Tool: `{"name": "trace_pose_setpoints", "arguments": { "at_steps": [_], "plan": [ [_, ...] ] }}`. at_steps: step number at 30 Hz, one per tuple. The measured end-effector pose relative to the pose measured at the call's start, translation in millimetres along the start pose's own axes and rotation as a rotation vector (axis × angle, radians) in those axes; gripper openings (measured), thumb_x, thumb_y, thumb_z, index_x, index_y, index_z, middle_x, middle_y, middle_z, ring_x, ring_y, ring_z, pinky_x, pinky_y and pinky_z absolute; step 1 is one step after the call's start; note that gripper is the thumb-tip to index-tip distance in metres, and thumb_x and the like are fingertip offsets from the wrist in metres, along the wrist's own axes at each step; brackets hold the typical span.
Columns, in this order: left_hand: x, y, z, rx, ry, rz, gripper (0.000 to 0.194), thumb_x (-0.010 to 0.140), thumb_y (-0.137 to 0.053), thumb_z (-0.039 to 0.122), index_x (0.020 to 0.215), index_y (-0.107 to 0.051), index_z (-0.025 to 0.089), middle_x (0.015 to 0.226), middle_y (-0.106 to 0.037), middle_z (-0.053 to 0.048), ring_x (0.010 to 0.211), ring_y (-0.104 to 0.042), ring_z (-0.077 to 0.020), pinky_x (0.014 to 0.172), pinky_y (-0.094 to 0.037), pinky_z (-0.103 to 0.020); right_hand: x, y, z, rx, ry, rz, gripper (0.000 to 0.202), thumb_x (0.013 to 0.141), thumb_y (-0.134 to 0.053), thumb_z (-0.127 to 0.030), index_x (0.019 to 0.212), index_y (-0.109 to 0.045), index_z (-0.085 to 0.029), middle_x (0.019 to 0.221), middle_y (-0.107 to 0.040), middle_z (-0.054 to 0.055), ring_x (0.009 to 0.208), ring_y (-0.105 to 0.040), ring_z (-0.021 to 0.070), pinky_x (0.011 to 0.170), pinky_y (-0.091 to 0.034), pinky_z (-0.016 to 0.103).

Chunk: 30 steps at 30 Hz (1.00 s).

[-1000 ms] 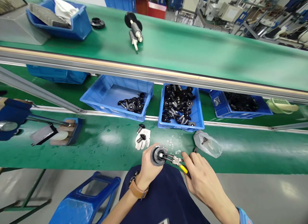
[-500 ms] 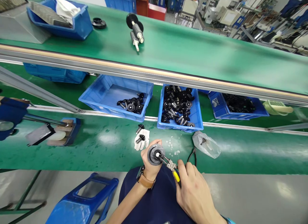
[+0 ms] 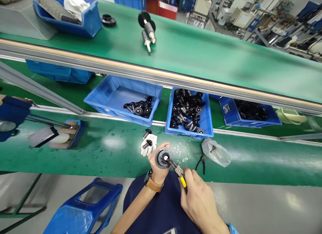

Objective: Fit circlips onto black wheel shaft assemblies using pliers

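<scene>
My left hand (image 3: 157,162) is closed around a dark round part (image 3: 161,163), its wide disc face turned up and a pale centre showing. In my right hand (image 3: 200,195) is a pair of pliers (image 3: 178,170) with yellow on the handle; its jaws reach the centre of the disc. Whether the jaws grip anything there is too small to tell. Small white rings (image 3: 184,159) lie scattered on the green bench right of my left hand. Just beyond that hand, a white glove (image 3: 153,144) lies with a black part (image 3: 148,144) on it.
A blue bin (image 3: 210,126) full of black parts stands behind the rings, and a partly filled blue bin (image 3: 100,110) is to its left. Second pliers (image 3: 204,165) and a plastic bag (image 3: 221,155) lie at right. A raised green shelf (image 3: 213,56) crosses above.
The pliers' handles have come closer together and my right hand has shifted slightly left. The jaws remain at the disc's centre. The whole view has shifted slightly.
</scene>
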State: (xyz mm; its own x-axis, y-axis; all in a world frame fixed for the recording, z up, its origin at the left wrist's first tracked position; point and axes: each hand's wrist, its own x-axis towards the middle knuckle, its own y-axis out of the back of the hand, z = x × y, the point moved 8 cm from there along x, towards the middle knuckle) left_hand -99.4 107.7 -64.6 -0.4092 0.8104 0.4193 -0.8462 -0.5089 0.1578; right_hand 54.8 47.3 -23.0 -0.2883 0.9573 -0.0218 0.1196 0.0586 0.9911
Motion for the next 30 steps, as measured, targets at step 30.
{"name": "trace_pose_setpoints", "arguments": {
  "at_steps": [30],
  "plan": [
    [1.1, -0.9, 6.0, 0.001, -0.019, -0.052, 0.010, 0.088, -0.068, 0.016, 0.096, -0.074, 0.017, 0.093, -0.081, -0.007, 0.078, -0.078, -0.0220, 0.073, -0.062, -0.032, 22.5, 28.6, 7.8, -0.194, 0.164, -0.025, 0.044, 0.075, -0.058, -0.011, 0.118, -0.051, -0.016, 0.093, -0.053, 0.008, 0.081, -0.051, 0.0264, 0.071, -0.039, 0.037]
  ]
}}
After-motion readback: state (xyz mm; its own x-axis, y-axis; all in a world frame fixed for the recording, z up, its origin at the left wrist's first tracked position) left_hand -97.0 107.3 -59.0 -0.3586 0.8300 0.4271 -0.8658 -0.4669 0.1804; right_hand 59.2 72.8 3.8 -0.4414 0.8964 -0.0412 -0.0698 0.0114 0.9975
